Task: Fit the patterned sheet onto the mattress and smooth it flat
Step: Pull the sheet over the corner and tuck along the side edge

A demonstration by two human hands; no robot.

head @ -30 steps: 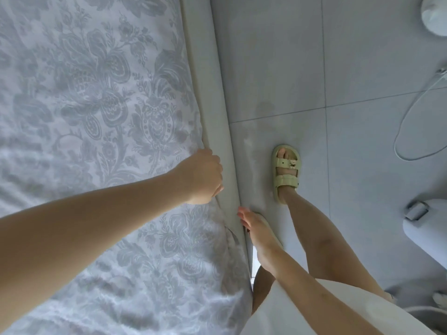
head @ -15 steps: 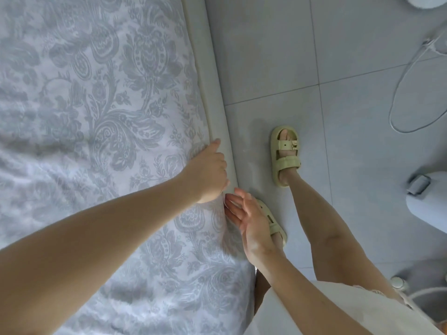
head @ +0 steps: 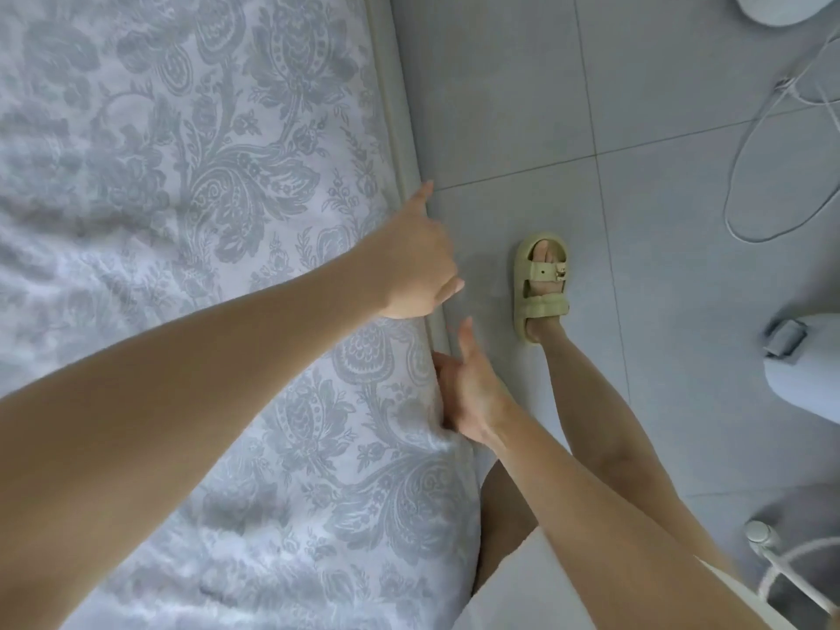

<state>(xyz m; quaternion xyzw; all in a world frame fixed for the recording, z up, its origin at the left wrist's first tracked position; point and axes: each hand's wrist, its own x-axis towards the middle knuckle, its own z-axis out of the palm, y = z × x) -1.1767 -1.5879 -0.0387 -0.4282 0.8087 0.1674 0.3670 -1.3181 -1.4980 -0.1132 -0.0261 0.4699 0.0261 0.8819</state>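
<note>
1. Across the left and middle of the head view, the patterned sheet (head: pixel 218 184), white with grey floral scrolls, lies spread over the bed. It is lightly rumpled toward the near end, and its right border runs along a cream edge band (head: pixel 394 106) of the bed.
2. The left hand (head: pixel 411 266) reaches over the sheet to that border. Its forefinger lies straight along the band, pointing away, while the other fingers fold under the hand. Whether they pinch any cloth is hidden from me, so I cannot tell the grip.
3. Just nearer, the right hand (head: pixel 470 393) sets its palm against the side of the bed with the thumb stuck out wide. Its fingers (head: pixel 443 375) push in under the sheet's bulging border. The hand is spread and grasps nothing that I can see, though its fingertips are out of sight.
4. The two hands are near each other but apart.
5. To the right, on the grey tiled floor (head: pixel 522 84), one foot wears a pale green sandal (head: pixel 541 288) near the bed. The person's white garment (head: pixel 522 597) shows at the bottom.
6. Farther right, a thin white cable (head: pixel 727 193) loops over the tiles. A white rounded object (head: pixel 809 379) with a grey clip sits at the right edge of view.
</note>
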